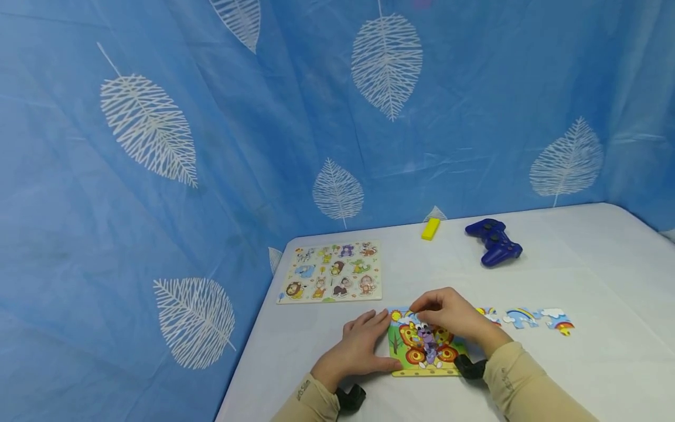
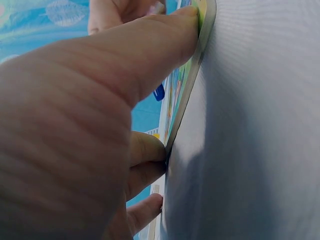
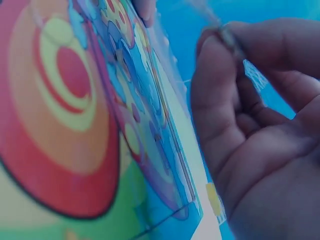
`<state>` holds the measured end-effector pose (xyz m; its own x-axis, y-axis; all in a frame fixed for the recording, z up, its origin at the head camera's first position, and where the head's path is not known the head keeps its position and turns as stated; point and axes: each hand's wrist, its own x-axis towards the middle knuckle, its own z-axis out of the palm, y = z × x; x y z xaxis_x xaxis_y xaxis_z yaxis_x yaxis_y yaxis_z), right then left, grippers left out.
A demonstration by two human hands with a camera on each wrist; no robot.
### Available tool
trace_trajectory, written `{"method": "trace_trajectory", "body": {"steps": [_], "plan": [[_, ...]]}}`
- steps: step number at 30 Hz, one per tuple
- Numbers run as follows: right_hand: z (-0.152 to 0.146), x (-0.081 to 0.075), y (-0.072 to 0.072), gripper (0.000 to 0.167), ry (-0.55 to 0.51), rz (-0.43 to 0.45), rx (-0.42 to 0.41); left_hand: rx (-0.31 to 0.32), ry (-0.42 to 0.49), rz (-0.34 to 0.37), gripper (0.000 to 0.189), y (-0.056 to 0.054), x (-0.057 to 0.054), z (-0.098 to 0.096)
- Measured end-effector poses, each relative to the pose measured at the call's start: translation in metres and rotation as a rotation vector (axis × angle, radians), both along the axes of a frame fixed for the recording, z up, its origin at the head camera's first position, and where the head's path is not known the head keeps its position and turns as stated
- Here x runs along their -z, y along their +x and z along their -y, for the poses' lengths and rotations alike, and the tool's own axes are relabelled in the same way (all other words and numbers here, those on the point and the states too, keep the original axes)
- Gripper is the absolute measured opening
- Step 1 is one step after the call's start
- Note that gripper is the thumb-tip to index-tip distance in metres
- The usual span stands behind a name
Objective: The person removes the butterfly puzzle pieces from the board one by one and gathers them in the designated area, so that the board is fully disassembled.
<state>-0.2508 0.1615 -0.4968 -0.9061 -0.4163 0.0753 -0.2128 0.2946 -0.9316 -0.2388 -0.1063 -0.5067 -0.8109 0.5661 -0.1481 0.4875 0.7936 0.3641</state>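
Observation:
A butterfly jigsaw puzzle (image 1: pixel 398 351) in a shallow board lies near the front of the white table, with pieces fitted in it. My left hand (image 1: pixel 360 347) steadies it, thumb on the lower left corner and loosely spread fingers along the left side. Above the puzzle's top part, my right hand (image 1: pixel 456 316) pinches a small puzzle piece (image 3: pixel 229 40) between thumb and forefinger; the piece appears edge-on in the right wrist view, its picture hidden. To the right of the board lie a few loose puzzle pieces (image 1: pixel 521 317) with rainbow and cloud prints.
An animal puzzle board (image 1: pixel 311 290) lies at the back left of the table (image 1: pixel 606 281). Toward the back edge are a yellow block (image 1: pixel 430 228) and a blue game controller (image 1: pixel 494 241). A blue curtain (image 1: pixel 285 135) with white leaves hangs behind and to the left.

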Motion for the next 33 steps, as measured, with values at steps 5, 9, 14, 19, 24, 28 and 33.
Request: {"method": "trace_trajectory", "body": {"steps": [5, 9, 14, 19, 24, 28, 33], "plan": [[-0.007, -0.013, 0.008, 0.024, -0.021, -0.005, -0.01, -0.001, -0.009, -0.006, 0.104, 0.0, 0.002, -0.001], [-0.027, -0.02, 0.018, 0.026, 0.0, -0.011, 0.007, 0.004, -0.006, -0.012, 0.104, 0.001, 0.003, -0.001], [-0.069, -0.028, 0.032, 0.026, 0.045, 0.03, 0.076, 0.001, -0.002, -0.014, 0.105, 0.004, 0.001, 0.0], [-0.112, -0.032, 0.045, 0.02, 0.171, 0.068, 0.181, 0.003, 0.0, -0.018, 0.104, 0.004, -0.002, 0.003], [-0.139, -0.028, 0.057, 0.017, 0.286, 0.099, 0.231, 0.012, -0.009, -0.032, 0.104, 0.001, -0.004, 0.003], [-0.148, -0.02, 0.062, 0.009, 0.338, 0.096, 0.254, 0.014, -0.006, -0.033, 0.104, 0.0, -0.004, 0.002], [-0.15, -0.009, 0.065, 0.004, 0.416, 0.043, 0.296, 0.009, -0.001, -0.025, 0.105, 0.003, -0.003, 0.0]]}}
